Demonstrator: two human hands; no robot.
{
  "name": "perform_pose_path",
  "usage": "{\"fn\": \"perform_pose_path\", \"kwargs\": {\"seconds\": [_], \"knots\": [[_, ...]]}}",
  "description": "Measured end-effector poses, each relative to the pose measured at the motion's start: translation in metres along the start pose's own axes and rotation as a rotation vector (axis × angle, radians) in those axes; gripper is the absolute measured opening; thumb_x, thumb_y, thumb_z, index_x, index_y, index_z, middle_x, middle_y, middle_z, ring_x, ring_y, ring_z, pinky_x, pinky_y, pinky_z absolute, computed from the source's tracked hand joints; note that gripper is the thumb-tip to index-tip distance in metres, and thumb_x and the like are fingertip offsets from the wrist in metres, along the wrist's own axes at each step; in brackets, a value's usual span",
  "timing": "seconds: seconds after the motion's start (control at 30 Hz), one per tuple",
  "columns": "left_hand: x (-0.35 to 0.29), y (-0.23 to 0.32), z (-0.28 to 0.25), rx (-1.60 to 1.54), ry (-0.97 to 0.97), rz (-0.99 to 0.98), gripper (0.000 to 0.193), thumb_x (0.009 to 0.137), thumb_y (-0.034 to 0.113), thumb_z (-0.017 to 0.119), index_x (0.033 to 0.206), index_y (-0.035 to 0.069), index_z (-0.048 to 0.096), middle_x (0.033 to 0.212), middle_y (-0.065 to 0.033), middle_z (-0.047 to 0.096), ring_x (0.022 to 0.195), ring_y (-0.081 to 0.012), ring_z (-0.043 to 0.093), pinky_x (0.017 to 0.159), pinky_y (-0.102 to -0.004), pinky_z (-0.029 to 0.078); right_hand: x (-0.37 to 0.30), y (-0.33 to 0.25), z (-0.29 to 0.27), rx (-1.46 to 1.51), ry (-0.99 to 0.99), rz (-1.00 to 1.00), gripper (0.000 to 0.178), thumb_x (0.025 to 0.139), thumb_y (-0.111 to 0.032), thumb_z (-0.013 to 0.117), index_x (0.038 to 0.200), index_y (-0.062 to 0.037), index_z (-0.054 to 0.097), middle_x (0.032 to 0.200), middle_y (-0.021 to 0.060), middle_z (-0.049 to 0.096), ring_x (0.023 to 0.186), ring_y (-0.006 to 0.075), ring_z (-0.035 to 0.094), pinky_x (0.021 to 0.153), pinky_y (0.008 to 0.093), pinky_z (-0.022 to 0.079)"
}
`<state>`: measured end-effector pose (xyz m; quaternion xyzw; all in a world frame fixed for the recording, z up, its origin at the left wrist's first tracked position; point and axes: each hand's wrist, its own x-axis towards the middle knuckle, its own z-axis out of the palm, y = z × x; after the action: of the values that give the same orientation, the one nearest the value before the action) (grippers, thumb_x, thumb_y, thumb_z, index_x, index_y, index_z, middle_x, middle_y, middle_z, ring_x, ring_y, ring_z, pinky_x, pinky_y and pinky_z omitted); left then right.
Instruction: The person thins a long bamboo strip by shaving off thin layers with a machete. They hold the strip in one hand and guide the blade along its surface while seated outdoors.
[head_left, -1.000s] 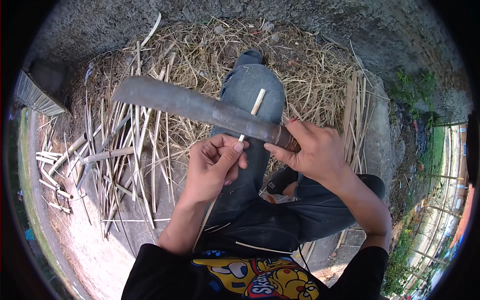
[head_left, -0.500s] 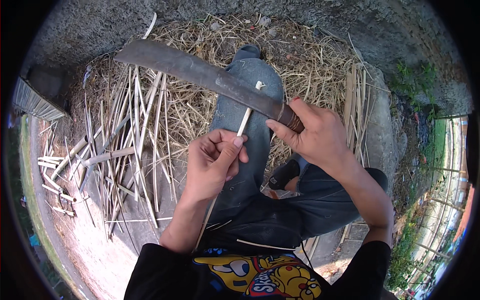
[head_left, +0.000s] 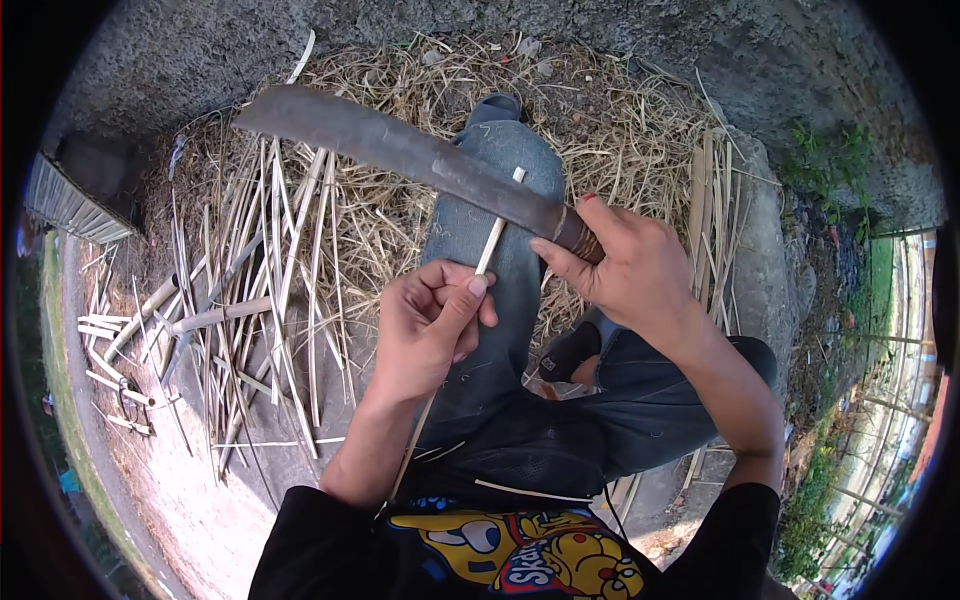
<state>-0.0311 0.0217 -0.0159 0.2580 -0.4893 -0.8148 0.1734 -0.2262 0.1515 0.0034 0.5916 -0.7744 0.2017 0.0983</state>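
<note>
My left hand (head_left: 432, 318) pinches a thin pale bamboo strip (head_left: 490, 248) between thumb and fingers. The strip slants up and away over my jeans-covered knee (head_left: 510, 150), and its lower part runs back along my left forearm. In my right hand (head_left: 632, 262) is a machete (head_left: 400, 150), gripped where the dark blade meets its bound handle, most of which my palm hides. The broad blade points to the far left and crosses over the strip, with the strip's tip showing beyond it. Whether edge and strip touch, I cannot tell.
Many split bamboo strips (head_left: 290, 250) lie heaped at the left, with cut bamboo pieces (head_left: 220, 313) among them. Shavings (head_left: 630, 150) cover the ground around my foot. More strips (head_left: 705, 210) lie at the right. A rough wall (head_left: 480, 20) rises at the far side.
The small curl of shaving at the strip's far tip is gone. The machete has shifted very slightly toward me; my hands have hardly moved.
</note>
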Motion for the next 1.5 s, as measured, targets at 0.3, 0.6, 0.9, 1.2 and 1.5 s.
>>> {"fn": "perform_pose_path", "kwargs": {"seconds": [0.3,0.6,0.9,1.2,1.5], "knots": [[-0.003,-0.001,-0.001,0.021,-0.003,0.0,0.018,0.102,0.011,0.062,0.101,-0.007,0.064,0.075,-0.0078,0.067,0.044,-0.0039,0.044,0.041,-0.0191,0.031,0.018,0.008,-0.006,0.12,-0.048,0.172,0.051,0.09,-0.058,0.069,0.087,-0.0085,0.059,0.061,0.0109,0.063,0.054,0.0327,0.068,0.046,0.0418,0.052],[0.003,0.003,-0.002,0.004,-0.035,-0.004,0.019,0.102,0.011,0.062,0.101,-0.008,0.064,0.075,-0.0084,0.068,0.042,-0.0046,0.045,0.04,-0.0191,0.032,-0.009,-0.006,-0.005,0.014,-0.057,0.034,0.051,0.09,-0.059,0.068,0.09,-0.0091,0.062,0.062,0.0101,0.063,0.052,0.0314,0.067,0.046,0.0408,0.053],[0.001,-0.003,-0.003,0.019,0.01,-0.004,0.018,0.102,0.011,0.062,0.1,-0.007,0.064,0.075,-0.0113,0.069,0.04,-0.0084,0.051,0.035,-0.0199,0.033,-0.007,0.005,-0.018,0.232,-0.108,0.283,0.047,0.091,-0.053,0.071,0.088,-0.0063,0.062,0.059,0.0096,0.061,0.054,0.0317,0.067,0.049,0.0413,0.051],[0.004,0.0,0.004,0.079,0.031,0.02,0.018,0.1,0.009,0.064,0.102,-0.009,0.061,0.085,-0.0146,0.074,0.053,-0.0119,0.066,0.039,-0.0191,0.043,-0.003,-0.005,-0.006,0.015,-0.006,0.061,0.052,0.087,-0.059,0.071,0.093,-0.0079,0.065,0.063,0.0075,0.063,0.055,0.0281,0.068,0.047,0.0397,0.053],[-0.001,-0.002,0.004,0.084,0.042,0.055,0.014,0.099,0.007,0.065,0.098,-0.007,0.064,0.084,-0.0122,0.074,0.047,-0.0077,0.058,0.04,-0.0194,0.04,0.015,0.005,-0.014,0.02,-0.049,0.101,0.055,0.089,-0.062,0.067,0.087,-0.0076,0.064,0.059,0.0097,0.061,0.05,0.0288,0.065,0.047,0.0406,0.05]]}}
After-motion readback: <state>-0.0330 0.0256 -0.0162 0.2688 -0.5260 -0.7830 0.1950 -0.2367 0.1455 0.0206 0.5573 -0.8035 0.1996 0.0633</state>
